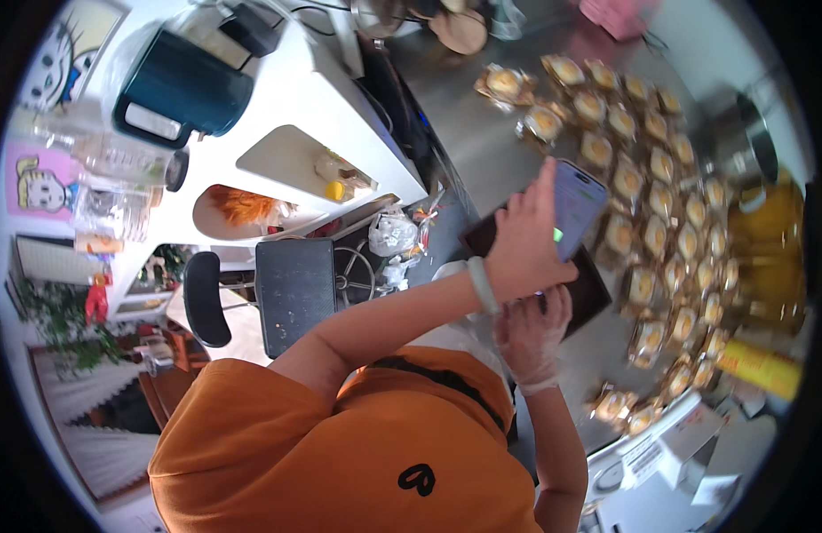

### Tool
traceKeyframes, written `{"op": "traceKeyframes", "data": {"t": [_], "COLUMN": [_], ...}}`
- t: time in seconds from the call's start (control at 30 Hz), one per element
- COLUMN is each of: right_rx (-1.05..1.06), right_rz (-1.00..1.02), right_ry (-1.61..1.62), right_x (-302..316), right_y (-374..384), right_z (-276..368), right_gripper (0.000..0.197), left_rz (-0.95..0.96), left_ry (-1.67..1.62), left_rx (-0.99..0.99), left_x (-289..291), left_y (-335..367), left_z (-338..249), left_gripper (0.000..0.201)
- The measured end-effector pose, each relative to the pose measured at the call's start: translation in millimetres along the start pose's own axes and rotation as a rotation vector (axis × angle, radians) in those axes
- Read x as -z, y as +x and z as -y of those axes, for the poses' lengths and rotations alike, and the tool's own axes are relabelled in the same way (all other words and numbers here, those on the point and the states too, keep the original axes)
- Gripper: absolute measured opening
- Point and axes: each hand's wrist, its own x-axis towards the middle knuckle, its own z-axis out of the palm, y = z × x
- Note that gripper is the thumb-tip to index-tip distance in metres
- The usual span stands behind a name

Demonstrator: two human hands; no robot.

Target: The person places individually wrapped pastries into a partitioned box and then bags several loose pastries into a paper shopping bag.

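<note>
My left hand (524, 253), bare with a pale band at the wrist, is closed around a smartphone (578, 206) whose lit screen faces up. Just below it, my right hand (535, 336) wears a clear thin glove. Its fingers are curled near the phone's lower end, and what they grip is partly hidden. Under both hands lies a dark flat rectangular thing (590, 298), mostly covered. To its right, many small round pastries (619, 235) in clear wrappers with golden bases stand in rows on the metal table (460, 115).
Beyond the rows stand large bottles of yellow liquid (770, 253), a metal pot (744, 142) and a yellow package (759, 369). White boxes (690, 444) sit at the lower right. On the left are a black chair (295, 293) and a white shelf unit (295, 98) bearing a dark teal mug (184, 89).
</note>
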Motion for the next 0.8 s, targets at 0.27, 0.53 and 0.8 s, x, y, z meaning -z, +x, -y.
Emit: {"op": "traceKeyframes", "data": {"t": [0.27, 0.53, 0.8], "right_rx": [0.346, 0.465, 0.430], "right_rz": [-0.044, -0.080, -0.127], "right_ry": [0.250, 0.438, 0.456], "right_x": [-95.2, -168.1, -189.4], "right_y": [169.1, 278.6, 331.2], "right_z": [80.0, 150.6, 174.8], "right_gripper": [0.029, 0.025, 0.022], "left_rz": [-0.472, -0.451, -0.246], "left_ry": [0.273, 0.475, 0.492], "left_rx": [0.138, 0.359, 0.417], "left_x": [177.7, 302.8, 353.9], "left_y": [38.2, 74.9, 112.0], "left_z": [94.6, 160.1, 183.8], "left_gripper": [0.123, 0.128, 0.127]}}
